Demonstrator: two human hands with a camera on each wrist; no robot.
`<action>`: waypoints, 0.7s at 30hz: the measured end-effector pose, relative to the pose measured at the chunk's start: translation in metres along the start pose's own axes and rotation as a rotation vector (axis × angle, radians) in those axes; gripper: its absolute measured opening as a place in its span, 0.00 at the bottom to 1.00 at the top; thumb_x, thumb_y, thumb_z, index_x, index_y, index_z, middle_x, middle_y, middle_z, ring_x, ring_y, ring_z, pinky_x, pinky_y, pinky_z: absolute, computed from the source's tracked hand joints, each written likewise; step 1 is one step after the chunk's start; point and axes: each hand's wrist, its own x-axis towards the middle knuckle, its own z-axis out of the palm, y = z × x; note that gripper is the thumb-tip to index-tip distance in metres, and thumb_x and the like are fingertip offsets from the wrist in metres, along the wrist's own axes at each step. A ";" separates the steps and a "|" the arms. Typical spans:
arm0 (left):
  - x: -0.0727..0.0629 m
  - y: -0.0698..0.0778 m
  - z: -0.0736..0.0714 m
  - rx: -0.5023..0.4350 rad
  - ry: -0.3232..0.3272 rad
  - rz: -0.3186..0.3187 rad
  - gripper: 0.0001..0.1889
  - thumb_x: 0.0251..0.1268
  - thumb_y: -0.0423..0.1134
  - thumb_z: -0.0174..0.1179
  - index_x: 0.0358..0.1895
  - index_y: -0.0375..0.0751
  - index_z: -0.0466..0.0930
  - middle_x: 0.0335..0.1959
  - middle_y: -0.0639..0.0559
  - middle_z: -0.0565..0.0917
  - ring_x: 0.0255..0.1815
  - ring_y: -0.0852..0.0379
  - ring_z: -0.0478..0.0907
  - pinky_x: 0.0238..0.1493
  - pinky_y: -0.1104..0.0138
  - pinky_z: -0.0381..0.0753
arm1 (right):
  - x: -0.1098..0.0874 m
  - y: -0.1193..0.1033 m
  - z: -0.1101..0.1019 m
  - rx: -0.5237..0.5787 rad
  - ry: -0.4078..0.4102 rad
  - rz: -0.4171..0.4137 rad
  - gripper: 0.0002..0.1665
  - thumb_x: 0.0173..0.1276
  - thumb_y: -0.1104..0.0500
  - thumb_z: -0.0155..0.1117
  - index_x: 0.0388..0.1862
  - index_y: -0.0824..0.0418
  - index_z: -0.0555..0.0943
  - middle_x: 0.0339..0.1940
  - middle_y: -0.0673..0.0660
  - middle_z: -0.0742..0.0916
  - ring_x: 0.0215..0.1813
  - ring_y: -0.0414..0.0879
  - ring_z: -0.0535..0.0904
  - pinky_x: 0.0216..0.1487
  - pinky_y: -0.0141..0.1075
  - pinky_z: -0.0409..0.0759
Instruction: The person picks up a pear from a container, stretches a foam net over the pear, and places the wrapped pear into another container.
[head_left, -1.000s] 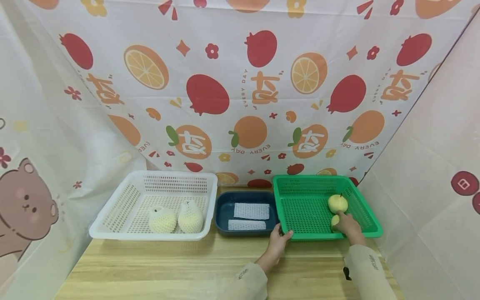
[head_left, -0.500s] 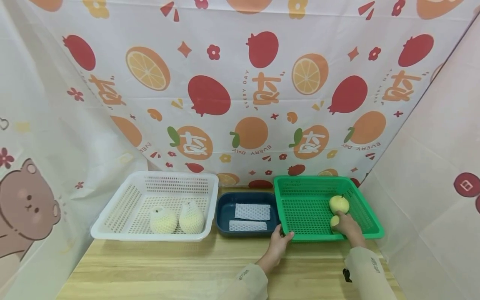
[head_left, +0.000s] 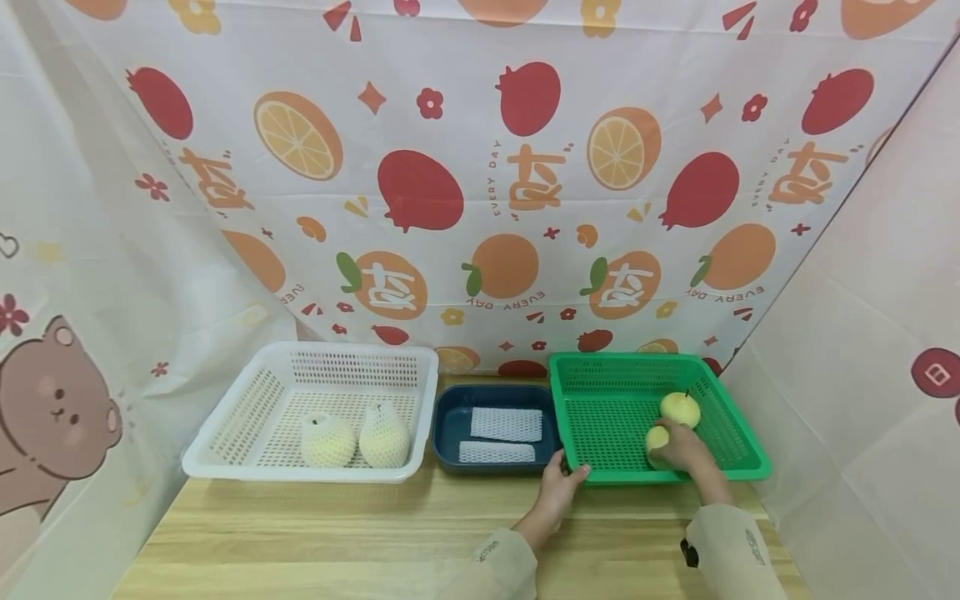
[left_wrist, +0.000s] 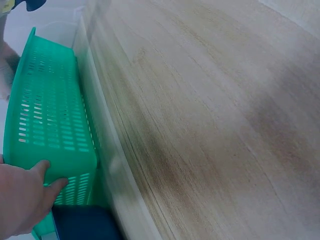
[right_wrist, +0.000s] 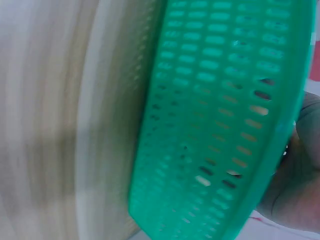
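My left hand (head_left: pixel 555 493) grips the near-left corner of the green basket (head_left: pixel 630 476), thumb on the rim. The left wrist view shows that hand (left_wrist: pixel 22 197) with its fingers against the basket's outer corner. Reaching over the front rim, my right hand (head_left: pixel 688 452) holds a pale yellow pear (head_left: pixel 657 442) low in the basket and partly covers it. Just behind it lies another yellow pear (head_left: pixel 681 408) with a dark stem. In the right wrist view, the basket wall (right_wrist: pixel 215 100) hides most of my right hand (right_wrist: pixel 295 185) and the fruit.
Left of the green basket stands a dark blue tray (head_left: pixel 444 446) with two white foam net sleeves (head_left: pixel 506 423). Farther left, a white basket (head_left: pixel 225 425) contains two pears (head_left: pixel 384 437) in foam nets. A patterned curtain (head_left: pixel 480 200) hangs behind the wooden table (head_left: pixel 337 533).
My right hand has moved a little left inside the green basket, bringing the front pear along. The left hand stays on the basket corner.
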 end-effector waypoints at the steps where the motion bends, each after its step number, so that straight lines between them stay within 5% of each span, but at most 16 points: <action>1: 0.000 0.000 0.000 0.002 0.003 0.001 0.30 0.65 0.35 0.55 0.64 0.23 0.55 0.59 0.31 0.66 0.58 0.41 0.67 0.50 0.59 0.73 | -0.001 -0.004 -0.001 -0.002 0.009 -0.005 0.34 0.55 0.60 0.67 0.59 0.72 0.68 0.46 0.75 0.74 0.44 0.66 0.73 0.37 0.56 0.73; 12: -0.002 0.005 0.001 0.049 0.047 0.016 0.30 0.63 0.37 0.58 0.62 0.21 0.58 0.57 0.30 0.68 0.58 0.38 0.66 0.50 0.57 0.73 | -0.018 -0.052 -0.003 0.030 0.103 -0.054 0.35 0.54 0.60 0.70 0.60 0.69 0.69 0.51 0.77 0.72 0.42 0.67 0.75 0.34 0.55 0.75; 21: -0.013 -0.003 -0.008 0.199 0.156 0.170 0.15 0.67 0.38 0.54 0.47 0.26 0.73 0.39 0.45 0.79 0.43 0.48 0.76 0.41 0.63 0.76 | -0.041 -0.086 0.000 0.069 0.127 -0.086 0.37 0.54 0.59 0.70 0.63 0.63 0.69 0.57 0.72 0.71 0.47 0.64 0.74 0.36 0.54 0.75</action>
